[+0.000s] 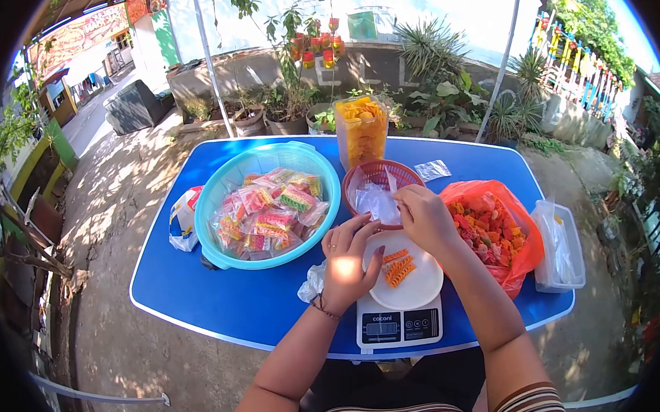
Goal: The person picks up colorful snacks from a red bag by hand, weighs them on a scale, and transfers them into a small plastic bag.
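My right hand (425,217) reaches over the red plastic basket (412,173), its fingertips pinched at a clear plastic bag (374,201) among several inside. My left hand (350,263) is at the near left side of the basket, fingers apart and stretched towards its rim, with nothing visible in them. Below both hands, orange spiral-shaped snack pieces (399,271) lie on a round white plate (418,297). The plate rests on a white kitchen scale (400,341) with a dark display. Part of the basket's near side is hidden by my hands.
On the blue table (177,288) stands a turquoise basin (217,255) of filled snack packets. An orange container (362,130) is behind the basket. To the right are a red bag (530,259) of colourful snacks and a clear tub (574,256). Crumpled plastic (312,283) lies left of the scale.
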The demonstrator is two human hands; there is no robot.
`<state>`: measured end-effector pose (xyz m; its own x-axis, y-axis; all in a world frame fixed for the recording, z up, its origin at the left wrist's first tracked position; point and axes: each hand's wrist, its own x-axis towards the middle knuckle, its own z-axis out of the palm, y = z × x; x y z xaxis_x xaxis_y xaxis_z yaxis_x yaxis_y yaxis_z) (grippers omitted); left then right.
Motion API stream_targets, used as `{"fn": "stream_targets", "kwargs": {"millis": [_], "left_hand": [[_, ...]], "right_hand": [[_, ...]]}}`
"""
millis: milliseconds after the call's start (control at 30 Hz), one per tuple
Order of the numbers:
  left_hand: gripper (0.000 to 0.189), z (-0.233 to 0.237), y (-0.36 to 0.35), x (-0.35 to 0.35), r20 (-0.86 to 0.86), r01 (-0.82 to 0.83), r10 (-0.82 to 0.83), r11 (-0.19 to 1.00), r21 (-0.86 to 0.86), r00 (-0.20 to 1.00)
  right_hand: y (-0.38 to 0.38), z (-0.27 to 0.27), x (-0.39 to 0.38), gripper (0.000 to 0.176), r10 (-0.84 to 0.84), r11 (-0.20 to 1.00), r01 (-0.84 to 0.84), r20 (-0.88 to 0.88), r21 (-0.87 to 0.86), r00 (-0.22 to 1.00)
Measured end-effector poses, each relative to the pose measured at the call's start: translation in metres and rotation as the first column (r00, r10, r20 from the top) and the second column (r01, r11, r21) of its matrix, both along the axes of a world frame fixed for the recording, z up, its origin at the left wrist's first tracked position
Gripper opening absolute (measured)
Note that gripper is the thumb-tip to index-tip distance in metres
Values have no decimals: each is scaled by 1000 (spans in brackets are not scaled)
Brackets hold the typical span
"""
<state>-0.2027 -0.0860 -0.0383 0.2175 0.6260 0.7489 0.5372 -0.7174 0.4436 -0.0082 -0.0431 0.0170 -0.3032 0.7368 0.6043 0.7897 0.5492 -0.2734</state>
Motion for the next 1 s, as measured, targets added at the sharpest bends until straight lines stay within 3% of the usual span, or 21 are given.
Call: {"fn": "stream_targets", "kwargs": {"millis": [67, 167, 267, 300, 400, 567, 667, 700, 900, 1000], "left_hand": [[56, -1, 1, 1, 59, -8, 6, 1000, 29, 998], [56, 0, 0, 10, 250, 8, -30, 996, 89, 968], [45, 0, -8, 1, -62, -71, 76, 994, 82, 995], [33, 2, -9, 3, 14, -92, 91, 990, 111, 996], [31, 2, -12, 0, 61, -9, 7, 999, 35, 998], [33, 9, -20, -3, 82, 215, -211, 975, -57, 974], [39, 7, -19, 6, 44, 244, -241, 966, -86, 969], [40, -1, -17, 5, -38, 263, -266, 963, -61, 963], [27, -3, -21, 8, -51, 177, -176, 984, 7, 983], [27, -5, -17, 1, -71, 95, -98, 995, -41, 993]], "right_hand": [[-19, 11, -3, 26, 110, 981, -129, 134, 144, 985], [-54, 26, -11, 28, 306, 945, -323, 227, 43, 925], [-69, 11, -13, 29, 357, 932, -357, 20, 67, 934], [-71, 5, -10, 32, 332, 938, -328, -17, 111, 943], [-81, 6, -7, 27, 84, 971, -74, -33, 226, 996], [-86, -16, 6, 17, 84, 962, -64, -68, 265, 994], [-92, -27, 6, 19, 98, 931, -85, -17, 355, 995], [-92, -32, 7, 20, 97, 924, -84, -16, 373, 995], [-92, -36, 8, 27, 125, 933, -65, -151, 353, 981], [-92, -37, 15, 30, 121, 954, -62, -190, 294, 974]]}}
